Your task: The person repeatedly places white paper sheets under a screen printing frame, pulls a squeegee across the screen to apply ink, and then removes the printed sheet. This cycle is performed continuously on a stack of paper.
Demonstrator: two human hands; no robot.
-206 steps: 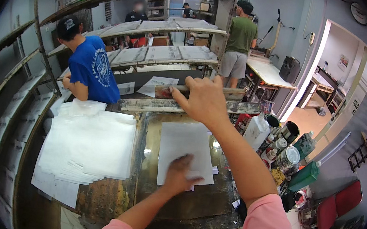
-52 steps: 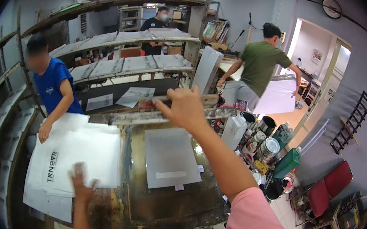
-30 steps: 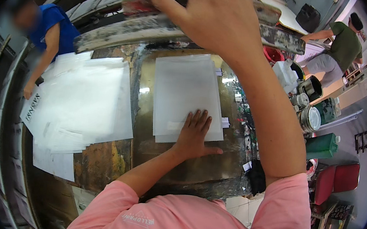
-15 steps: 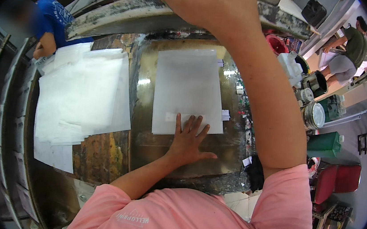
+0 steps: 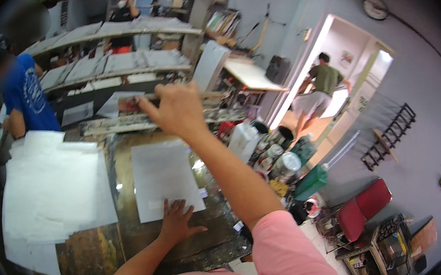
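My left hand (image 5: 176, 223) lies open, fingers spread, on the near edge of a pale translucent sheet (image 5: 163, 172). A small lighter rectangle shows near its fingertips. The sheet rests on a brown, glossy worktop (image 5: 125, 229). My right hand (image 5: 176, 108) is raised at the far side of the worktop, its fingers curled over the upper bar of a paint-stained wooden frame (image 5: 125, 123). The underside of that grip is hidden. To the left of the sheet lies a broad, uneven pile of white sheets (image 5: 53, 190).
Tubs, cans and jugs, including a green jug (image 5: 312, 182), crowd the right side. A red chair (image 5: 355, 211) stands beyond them. A person in blue (image 5: 29, 93) is at the left, another (image 5: 323, 81) near the doorway. Shelves of sheets (image 5: 115, 62) stand behind.
The view has tilted up and turned right, showing more of the room. My left hand stays flat on the sheet; my right hand remains raised at the far frame.
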